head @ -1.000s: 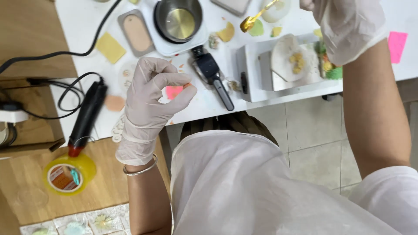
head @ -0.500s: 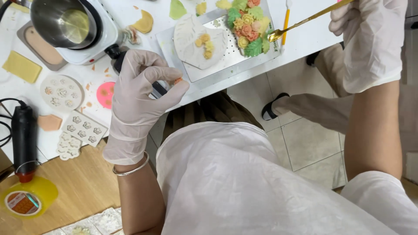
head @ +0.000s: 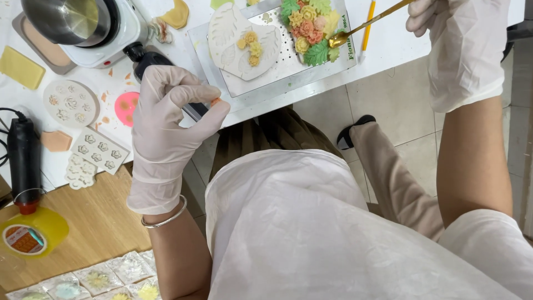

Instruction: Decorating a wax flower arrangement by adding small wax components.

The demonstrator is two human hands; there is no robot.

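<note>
My left hand (head: 169, 119), in a white glove, pinches a small orange-pink piece (head: 215, 102) between thumb and fingers, just off the white table's front edge (head: 288, 94). My right hand (head: 461, 44), also gloved, holds a gold spoon (head: 361, 26) whose bowl rests beside a cluster of orange, yellow and green moulded flowers (head: 308, 26). The flowers lie on a metal tray (head: 288, 72), next to a white leaf mould (head: 239, 47) with small yellow flowers in it.
A steel pot (head: 69, 16) sits on a small white hotplate at top left. Flower moulds (head: 69, 103), a pink disc (head: 127, 106), a black heat tool (head: 23, 161) and yellow tape dispenser (head: 30, 236) lie left. Wrapped pieces (head: 94, 280) cover the wooden bench.
The view has swung right, so the tray and moulds slid left in frame. My left hand lowered slightly with the small piece; my right hand still holds the spoon by the flowers.
</note>
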